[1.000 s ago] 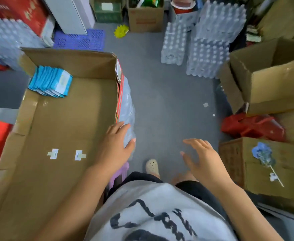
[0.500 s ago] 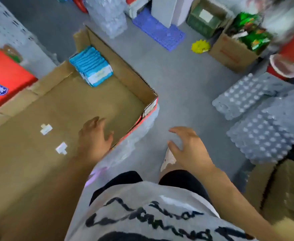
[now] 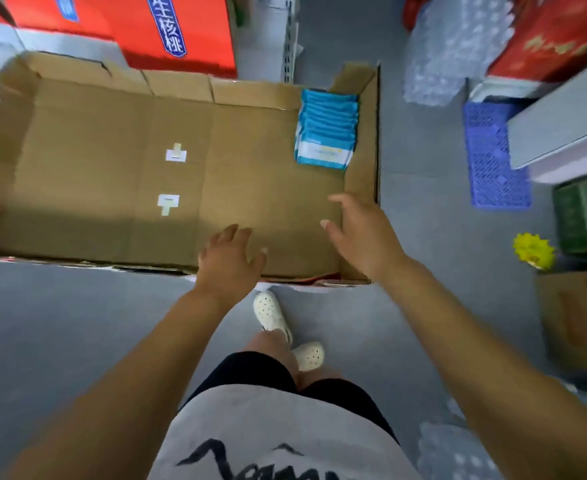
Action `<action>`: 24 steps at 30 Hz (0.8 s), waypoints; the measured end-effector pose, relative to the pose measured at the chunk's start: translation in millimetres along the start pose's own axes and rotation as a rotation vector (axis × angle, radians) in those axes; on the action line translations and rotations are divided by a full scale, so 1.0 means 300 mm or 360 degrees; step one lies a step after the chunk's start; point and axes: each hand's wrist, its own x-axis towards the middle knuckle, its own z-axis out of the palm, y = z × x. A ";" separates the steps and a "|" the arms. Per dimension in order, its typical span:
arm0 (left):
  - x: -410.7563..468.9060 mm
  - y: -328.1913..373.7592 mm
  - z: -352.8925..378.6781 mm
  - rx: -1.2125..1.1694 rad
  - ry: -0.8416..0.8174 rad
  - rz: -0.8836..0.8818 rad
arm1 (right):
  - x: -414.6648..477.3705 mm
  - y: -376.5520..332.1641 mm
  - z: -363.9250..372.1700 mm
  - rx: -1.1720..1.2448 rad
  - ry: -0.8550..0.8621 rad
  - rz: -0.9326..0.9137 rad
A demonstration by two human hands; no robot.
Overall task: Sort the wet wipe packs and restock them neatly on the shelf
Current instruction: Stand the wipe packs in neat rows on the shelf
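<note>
Beside carton [image 3: 361, 174]: red boxes [image 3: 181, 29]; blue crate [image 3: 493, 157]; bottle packs [image 3: 451, 46].

The wet wipe packs [image 3: 326, 133] overlap in a row, so their number cannot be counted, and the print on the front pack is too small to read. The left hand [image 3: 231, 261] covers part of the near wall of the cardboard box [image 3: 94, 150] and the right hand [image 3: 361, 233] covers its near right corner; contact with the cardboard cannot be confirmed. The red carton [image 3: 181, 29] is cut off by the top edge, and the box's left end is blurred.
</note>
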 end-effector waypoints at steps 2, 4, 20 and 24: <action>0.056 0.023 0.004 -0.0070 -0.0022 -0.0038 | 0.119 -0.011 -0.024 0.0002 -0.0036 0.0004; 0.125 0.039 0.014 -0.0152 -0.0056 -0.0104 | 0.234 -0.014 -0.038 -0.0037 -0.0062 -0.0023; 0.413 0.121 0.201 -0.0353 -0.0272 -0.0725 | 0.931 0.166 0.036 -0.1081 -0.0305 -0.0064; 0.399 0.121 0.238 -0.0266 -0.0220 -0.0753 | 0.934 0.179 0.049 -0.1130 -0.0336 -0.0065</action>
